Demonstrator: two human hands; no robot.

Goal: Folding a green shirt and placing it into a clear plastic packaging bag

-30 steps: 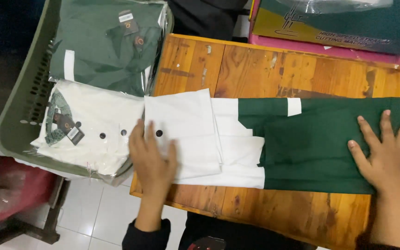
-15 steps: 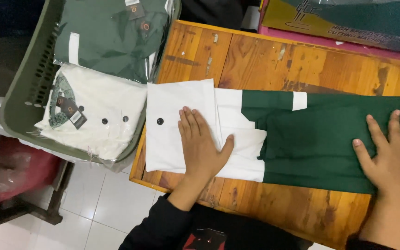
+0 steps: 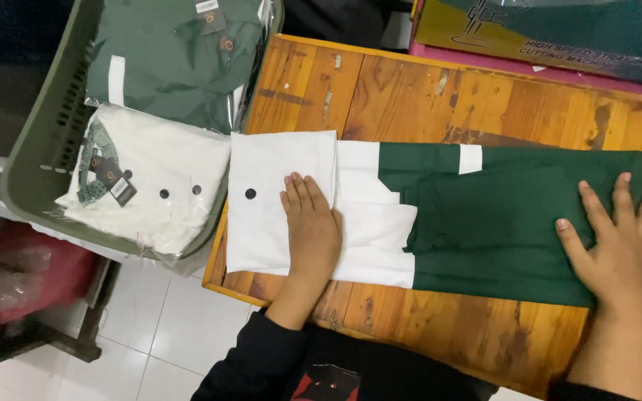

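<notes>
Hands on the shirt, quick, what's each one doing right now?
Left hand: open, flat on the white part of the folded shirt.
Right hand: open, fingers spread, flat on the green part.

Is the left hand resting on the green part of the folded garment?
No, the left hand lies flat on the white part of the garment; the right hand presses the green part.

Two hands, the left hand (image 3: pixel 312 226) and the right hand (image 3: pixel 622 241), lay on one green-and-white garment (image 3: pixel 440 215) on one wooden tabletop (image 3: pixel 425 96). One green basket (image 3: pixel 35 163) held two bagged shirts: one green (image 3: pixel 172 59), one white (image 3: pixel 161 174).
</notes>
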